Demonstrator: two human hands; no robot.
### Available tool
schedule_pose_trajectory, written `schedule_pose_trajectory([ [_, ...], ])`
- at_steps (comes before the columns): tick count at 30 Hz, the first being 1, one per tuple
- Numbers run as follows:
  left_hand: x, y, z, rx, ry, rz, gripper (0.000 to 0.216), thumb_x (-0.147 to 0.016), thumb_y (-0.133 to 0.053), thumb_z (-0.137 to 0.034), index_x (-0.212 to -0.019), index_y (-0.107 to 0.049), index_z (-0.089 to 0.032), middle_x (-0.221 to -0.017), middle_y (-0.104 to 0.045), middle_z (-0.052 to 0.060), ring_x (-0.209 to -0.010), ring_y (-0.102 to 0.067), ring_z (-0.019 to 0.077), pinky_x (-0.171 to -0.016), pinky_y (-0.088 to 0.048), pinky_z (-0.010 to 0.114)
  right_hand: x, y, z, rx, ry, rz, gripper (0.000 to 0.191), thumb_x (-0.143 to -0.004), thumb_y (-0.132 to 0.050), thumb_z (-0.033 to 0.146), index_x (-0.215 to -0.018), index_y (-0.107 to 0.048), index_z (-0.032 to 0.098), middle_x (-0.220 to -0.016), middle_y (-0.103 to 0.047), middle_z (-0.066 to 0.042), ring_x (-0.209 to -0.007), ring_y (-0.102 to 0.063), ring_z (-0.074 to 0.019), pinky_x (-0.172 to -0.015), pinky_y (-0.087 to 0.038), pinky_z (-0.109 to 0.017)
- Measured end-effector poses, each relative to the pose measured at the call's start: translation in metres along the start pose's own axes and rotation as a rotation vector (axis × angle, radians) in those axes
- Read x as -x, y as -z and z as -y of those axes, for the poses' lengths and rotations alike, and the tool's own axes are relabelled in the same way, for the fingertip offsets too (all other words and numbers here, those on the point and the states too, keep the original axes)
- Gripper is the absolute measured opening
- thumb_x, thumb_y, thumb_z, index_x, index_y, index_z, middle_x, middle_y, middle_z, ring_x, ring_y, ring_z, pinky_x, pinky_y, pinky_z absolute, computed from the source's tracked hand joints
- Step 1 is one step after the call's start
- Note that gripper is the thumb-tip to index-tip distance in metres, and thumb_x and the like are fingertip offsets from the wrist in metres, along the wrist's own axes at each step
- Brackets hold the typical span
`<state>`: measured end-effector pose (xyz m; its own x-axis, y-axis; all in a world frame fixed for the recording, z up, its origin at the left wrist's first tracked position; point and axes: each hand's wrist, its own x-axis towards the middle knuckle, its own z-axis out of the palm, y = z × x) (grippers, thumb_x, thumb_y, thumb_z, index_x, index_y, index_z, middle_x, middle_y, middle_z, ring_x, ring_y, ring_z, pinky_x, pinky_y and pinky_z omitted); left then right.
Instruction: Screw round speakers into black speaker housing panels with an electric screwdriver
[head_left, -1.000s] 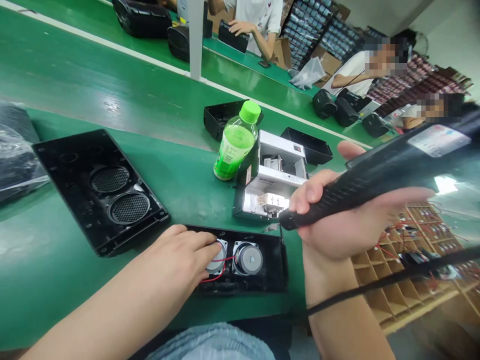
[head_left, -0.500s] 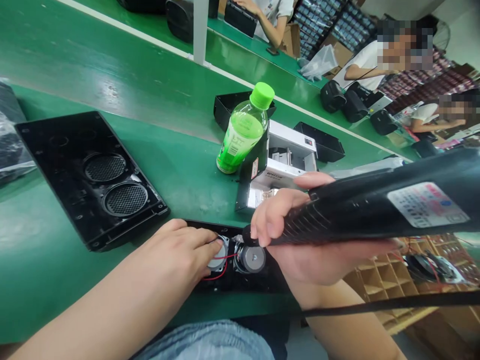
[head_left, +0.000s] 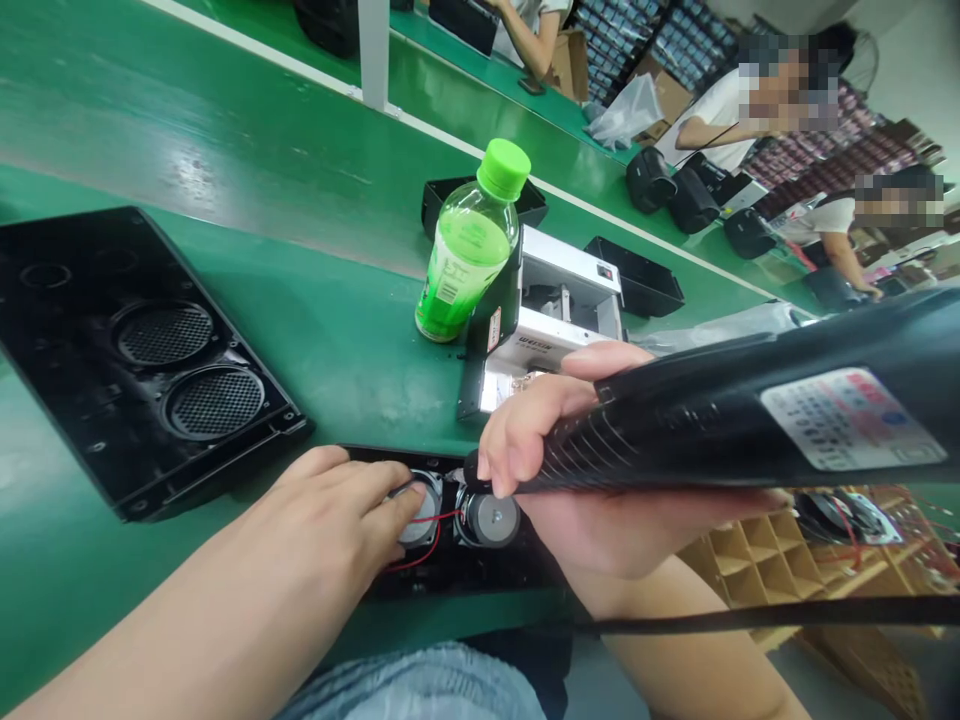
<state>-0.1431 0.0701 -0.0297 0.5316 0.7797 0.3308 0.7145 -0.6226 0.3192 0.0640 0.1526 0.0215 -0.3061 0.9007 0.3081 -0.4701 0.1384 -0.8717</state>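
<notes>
My left hand (head_left: 341, 510) lies on a black speaker panel (head_left: 450, 575) at the bench's near edge, fingers bent and pressing on the left of two round silver speaker drivers (head_left: 420, 510). A red wire loops between the drivers. My right hand (head_left: 592, 470) is wrapped round a long black electric screwdriver (head_left: 720, 420), whose tip sits just above the right driver (head_left: 491, 518). Its black cable runs off to the right below my wrist.
An empty black speaker front (head_left: 142, 350) with two mesh grilles lies at the left. A green-capped bottle (head_left: 465, 250) stands beside a white metal device (head_left: 555, 320), with black trays (head_left: 637, 280) behind. Other people work at the far bench. A compartmented wooden box (head_left: 765, 570) sits lower right.
My right hand has brought the screwdriver down and leftward, from beside the white device to over the right driver. The left hand has stayed on the left driver.
</notes>
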Motion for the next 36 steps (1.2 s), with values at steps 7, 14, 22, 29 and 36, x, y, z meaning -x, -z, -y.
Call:
schedule_pose_trajectory([
  [7,0.0,-0.001,0.003,-0.026,-0.003,0.012,0.038,-0.109,-0.043,-0.015,-0.116,-0.081,-0.015,-0.102,-0.082,0.009,-0.085,-0.077,0.0235,-0.083,-0.047,0.042,0.0,0.0,-0.002,0.005,0.01,0.007,0.066,-0.083,-0.061,0.089,-0.114,-0.076,0.033,-0.066,-0.071,0.003,-0.049,-0.061,-0.0189,-0.049,-0.054,-0.036],
  [14,-0.003,0.001,0.001,0.034,0.036,0.044,0.038,-0.113,-0.043,-0.021,-0.112,-0.081,-0.018,-0.098,-0.081,0.007,-0.079,-0.073,0.0225,-0.079,-0.045,0.041,-0.003,-0.006,-0.009,0.035,-0.001,-0.027,0.068,-0.079,-0.061,0.093,-0.11,-0.077,0.034,-0.062,-0.069,0.005,-0.043,-0.056,-0.0186,-0.044,-0.048,-0.035],
  [22,-0.005,-0.001,0.0,0.073,0.093,0.073,0.034,-0.109,-0.047,-0.018,-0.111,-0.081,-0.02,-0.104,-0.082,0.007,-0.08,-0.072,0.0236,-0.079,-0.044,0.043,-0.007,-0.012,-0.017,0.025,-0.002,-0.041,0.068,-0.074,-0.068,0.092,-0.102,-0.076,0.031,-0.056,-0.067,0.003,-0.039,-0.055,-0.02,-0.038,-0.046,-0.035],
  [29,-0.005,-0.003,0.004,0.106,0.11,0.124,0.028,-0.1,-0.056,-0.013,-0.112,-0.08,-0.021,-0.099,-0.081,0.006,-0.083,-0.072,0.0227,-0.078,-0.043,0.041,-0.005,-0.014,-0.034,0.033,0.073,-0.022,0.071,-0.081,-0.059,0.094,-0.1,-0.072,0.027,-0.055,-0.065,0.005,-0.036,-0.052,-0.0156,-0.037,-0.046,-0.029],
  [36,-0.01,0.002,0.003,0.129,0.13,0.166,0.028,-0.094,-0.064,-0.008,-0.111,-0.08,-0.022,-0.092,-0.079,0.002,-0.081,-0.072,0.0211,-0.077,-0.041,0.038,0.001,-0.013,-0.05,0.108,0.176,0.022,0.062,-0.091,-0.057,0.085,-0.108,-0.065,0.026,-0.059,-0.063,0.005,-0.037,-0.053,-0.0138,-0.037,-0.047,-0.027],
])
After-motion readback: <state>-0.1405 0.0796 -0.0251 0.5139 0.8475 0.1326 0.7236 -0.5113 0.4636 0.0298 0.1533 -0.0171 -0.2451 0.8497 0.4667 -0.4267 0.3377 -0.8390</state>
